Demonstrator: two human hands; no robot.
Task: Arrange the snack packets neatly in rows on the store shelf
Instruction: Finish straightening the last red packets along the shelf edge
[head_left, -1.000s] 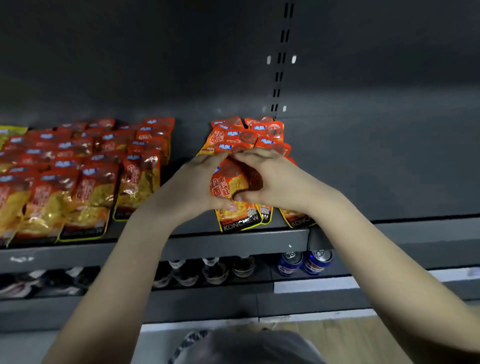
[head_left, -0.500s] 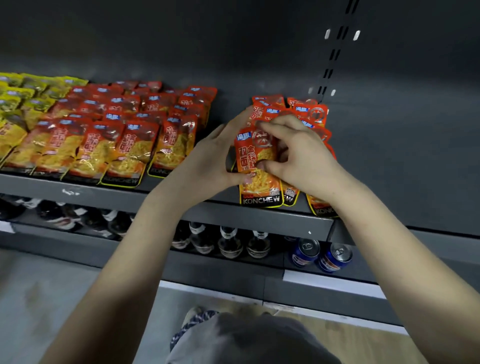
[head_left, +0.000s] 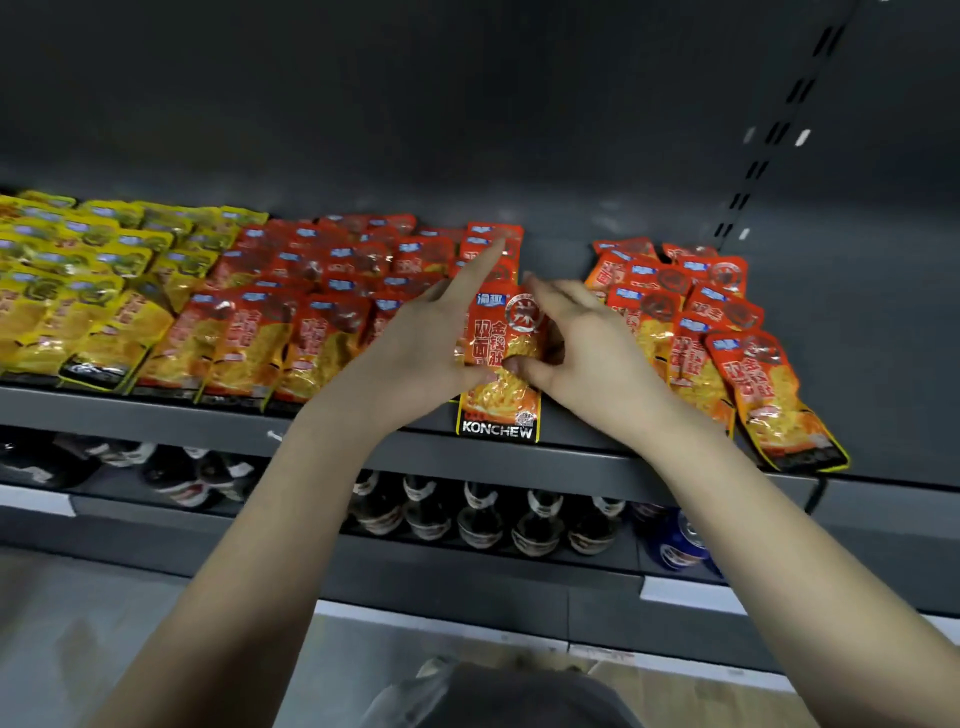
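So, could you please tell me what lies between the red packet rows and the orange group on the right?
In the head view, the KONCHEW packet is there, held by the left hand and right hand; behind it the shelf is bare.

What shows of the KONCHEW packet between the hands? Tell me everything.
The packet is a glossy red-orange pouch with Chinese lettering, a round seal, a yellow snack picture and a black KONCHEW band. It lies at the shelf front, bottom end over the edge. The left hand and right hand pinch its middle, thumbs on its face.
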